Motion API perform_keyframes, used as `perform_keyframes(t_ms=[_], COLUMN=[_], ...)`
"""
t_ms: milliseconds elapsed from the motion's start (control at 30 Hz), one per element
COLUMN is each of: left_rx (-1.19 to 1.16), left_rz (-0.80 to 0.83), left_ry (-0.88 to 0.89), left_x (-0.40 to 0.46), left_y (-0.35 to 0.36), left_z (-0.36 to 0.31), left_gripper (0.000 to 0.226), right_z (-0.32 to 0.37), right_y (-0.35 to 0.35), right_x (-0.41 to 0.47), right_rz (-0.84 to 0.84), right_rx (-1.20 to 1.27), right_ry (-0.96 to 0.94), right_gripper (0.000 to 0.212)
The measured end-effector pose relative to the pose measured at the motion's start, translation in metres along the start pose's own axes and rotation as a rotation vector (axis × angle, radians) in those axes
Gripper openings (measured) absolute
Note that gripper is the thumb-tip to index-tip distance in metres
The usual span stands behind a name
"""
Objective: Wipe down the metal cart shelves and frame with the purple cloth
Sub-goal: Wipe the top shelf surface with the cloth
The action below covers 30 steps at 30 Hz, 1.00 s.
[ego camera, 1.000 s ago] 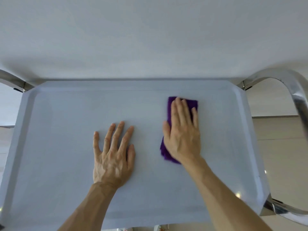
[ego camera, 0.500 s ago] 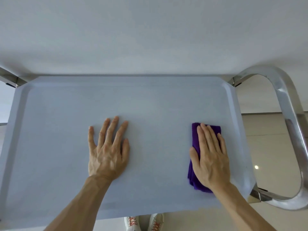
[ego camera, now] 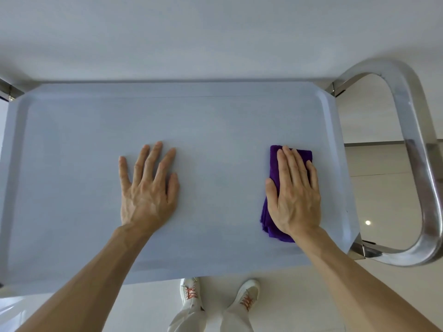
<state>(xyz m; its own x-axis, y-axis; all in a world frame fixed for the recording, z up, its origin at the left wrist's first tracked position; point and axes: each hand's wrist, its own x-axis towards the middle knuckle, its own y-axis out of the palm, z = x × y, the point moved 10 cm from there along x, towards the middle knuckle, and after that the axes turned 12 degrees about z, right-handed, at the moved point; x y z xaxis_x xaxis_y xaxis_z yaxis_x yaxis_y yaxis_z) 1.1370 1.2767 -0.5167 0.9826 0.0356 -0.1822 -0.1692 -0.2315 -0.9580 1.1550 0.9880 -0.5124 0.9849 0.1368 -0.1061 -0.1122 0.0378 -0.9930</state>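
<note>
The metal cart's top shelf (ego camera: 72, 130) is a pale grey tray with a raised rim, filling most of the view. The folded purple cloth (ego camera: 269, 213) lies on its right part, near the right rim. My right hand (ego camera: 293, 195) is pressed flat on the cloth, fingers together, covering most of it. My left hand (ego camera: 148, 188) rests flat on the bare shelf left of centre, fingers spread, holding nothing. The shiny curved frame handle (ego camera: 412, 130) loops out past the shelf's right end.
A white wall runs right behind the cart's far edge. Tiled floor (ego camera: 383, 178) shows to the right through the handle loop. My feet in white shoes (ego camera: 191, 293) stand just below the shelf's near edge. A frame bracket (ego camera: 8, 91) sits at the far left corner.
My right hand slid the cloth from the shelf's centre to the right and toward me, then slightly back away. My left hand has stayed planted.
</note>
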Motion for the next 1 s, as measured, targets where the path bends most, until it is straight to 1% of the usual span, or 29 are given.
perform_keyframes(t_ms=[100, 167, 233, 300, 367, 433, 600, 733, 833, 900, 933, 1000], left_rx=[-0.043, -0.082, -0.058, -0.017, 0.023, 0.062, 0.076, 0.073, 0.066, 0.062, 0.06, 0.056], left_rz=[-0.053, -0.064, -0.012, 0.049, 0.085, 0.089, 0.049, 0.012, 0.017, 0.023, 0.022, 0.021], left_ry=[-0.004, 0.034, 0.093, 0.056, -0.024, -0.053, -0.032, -0.02, -0.023, -0.021, -0.022, -0.024], left_x=[0.003, 0.002, -0.006, -0.015, -0.017, -0.015, -0.016, -0.016, -0.016, -0.016, -0.016, -0.016], left_y=[-0.008, -0.006, 0.009, 0.031, 0.045, 0.051, 0.049, 0.046, 0.045, 0.045, 0.045, 0.045], left_z=[-0.01, -0.04, -0.086, -0.113, -0.113, -0.108, -0.111, -0.11, -0.109, -0.11, -0.11, -0.11], left_gripper=[0.047, 0.048, 0.048, 0.05, 0.054, 0.056, 0.056, 0.055, 0.056, 0.055, 0.055, 0.054], right_z=[-0.001, -0.001, -0.001, -0.002, -0.001, 0.0, -0.007, -0.016, -0.015, -0.007, 0.006, 0.047], right_y=[0.0, -0.001, -0.002, -0.002, -0.001, -0.001, -0.009, -0.019, -0.023, -0.026, -0.026, -0.024], right_x=[0.0, 0.0, 0.001, 0.0, 0.0, 0.004, 0.041, 0.099, 0.138, 0.15, 0.15, 0.145], right_rz=[-0.01, -0.014, -0.018, -0.029, -0.029, -0.033, -0.053, -0.052, -0.028, -0.03, -0.032, -0.024], right_rx=[0.008, 0.019, 0.035, 0.05, 0.065, 0.074, 0.105, 0.097, 0.081, 0.07, 0.076, 0.087], right_ry=[0.0, -0.007, -0.01, -0.011, -0.027, -0.053, -0.155, -0.175, -0.158, -0.127, -0.143, -0.262], right_gripper=[0.061, 0.061, 0.061, 0.061, 0.061, 0.061, 0.059, 0.058, 0.058, 0.06, 0.06, 0.06])
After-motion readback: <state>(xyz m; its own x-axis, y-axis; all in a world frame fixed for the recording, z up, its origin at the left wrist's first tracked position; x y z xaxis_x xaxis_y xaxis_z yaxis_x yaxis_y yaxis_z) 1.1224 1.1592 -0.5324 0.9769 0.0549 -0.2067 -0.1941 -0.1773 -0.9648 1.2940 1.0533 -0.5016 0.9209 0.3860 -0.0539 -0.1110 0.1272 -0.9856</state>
